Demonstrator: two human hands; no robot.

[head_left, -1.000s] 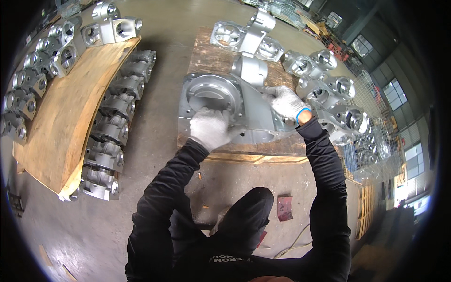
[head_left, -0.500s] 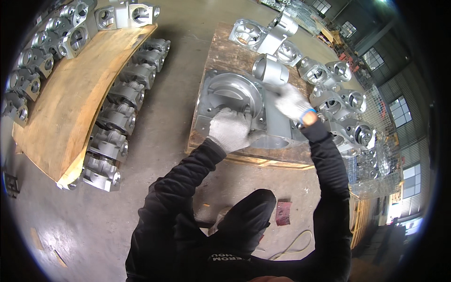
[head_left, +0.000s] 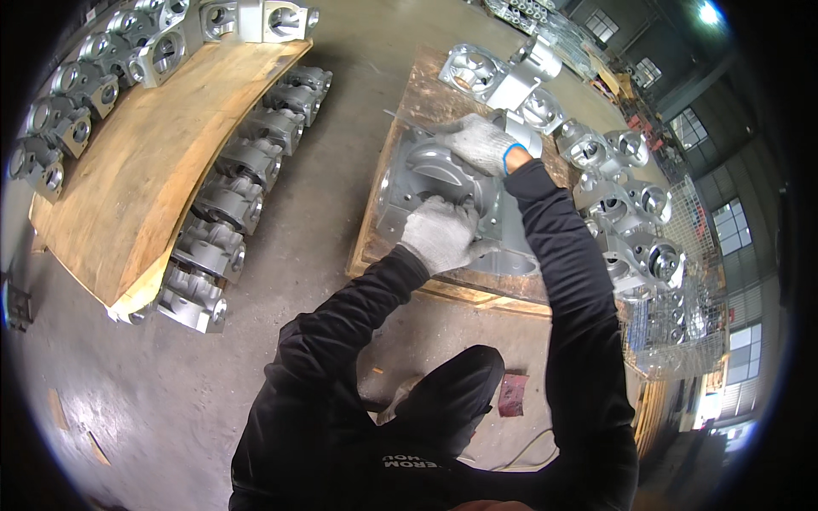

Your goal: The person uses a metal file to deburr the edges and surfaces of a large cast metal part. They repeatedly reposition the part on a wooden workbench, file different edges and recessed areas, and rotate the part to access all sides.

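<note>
A large grey metal casting (head_left: 394, 198) with a wide round opening lies on the wooden-topped stand in front of me. My left hand (head_left: 439, 232), in a pale knit glove, is closed over the near edge of the opening, fingers curled inward. Above the casting's far side is my right hand (head_left: 481, 143), gloved too, with a blue band at the wrist. Its fingers are closed on a thin rod-like tool (head_left: 400, 117) that juts out to the left; its exact kind is too small to make out. The right hand partly covers a cylindrical metal part (head_left: 521, 132).
More castings (head_left: 538, 72) stand along the far and right side of the wooden stand top (head_left: 428, 83). A plywood-topped stack (head_left: 170, 153) with rows of castings is on the left. Wire mesh cages (head_left: 673, 332) stand at right. A reddish scrap (head_left: 512, 394) and a cable (head_left: 528, 451) lie on the floor.
My right hand has swung left from beside the cylindrical part to the casting's far edge. The left hand stays at the opening's near edge. The whole view has shifted slightly.
</note>
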